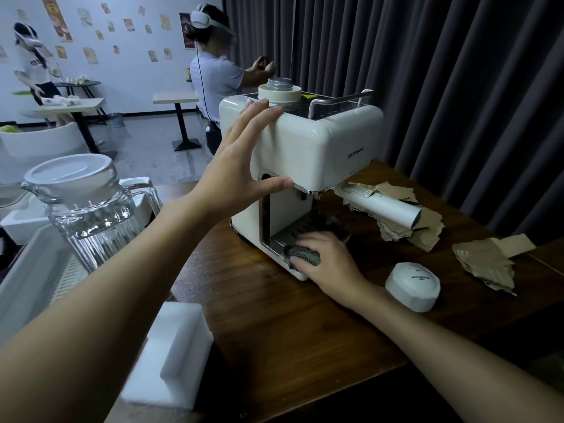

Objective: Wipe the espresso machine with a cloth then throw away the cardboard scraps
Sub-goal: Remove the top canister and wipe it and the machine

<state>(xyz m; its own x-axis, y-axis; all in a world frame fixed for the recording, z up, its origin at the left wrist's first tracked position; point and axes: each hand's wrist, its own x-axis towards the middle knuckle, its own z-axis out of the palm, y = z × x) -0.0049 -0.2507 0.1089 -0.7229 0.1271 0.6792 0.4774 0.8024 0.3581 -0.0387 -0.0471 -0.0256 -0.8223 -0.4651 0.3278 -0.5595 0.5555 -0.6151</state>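
**Cloth at the drip tray, left hand bracing the machine**

Nearest, a white foam block (175, 355) sits at the front left edge of the dark wooden tabletop (290, 331); a wide bare stretch of wood lies between it and the right forearm. To the left, off the tabletop edge, a ribbed glass pitcher (88, 206) with a white lid stands just beside the left forearm.

The right hand (331, 261) is closed on a grey cloth (303, 256), pressing it against the front lip of the drip tray at the base of the cream espresso machine (317, 148). A white round cap (412, 285) lies on the wood just right of that wrist.

The left hand (241, 169) is open, fingers spread flat against the machine's left side, fingertips reaching its top edge and the thumb under the brew-head ledge.

Right of the machine, torn cardboard scraps (485, 264) lie in two loose heaps, one under the protruding white handle (384, 207), one nearer the tabletop's right edge. Dark curtains (427, 71) hang close behind. Farther left, across open floor, two people in headsets stand at small tables.
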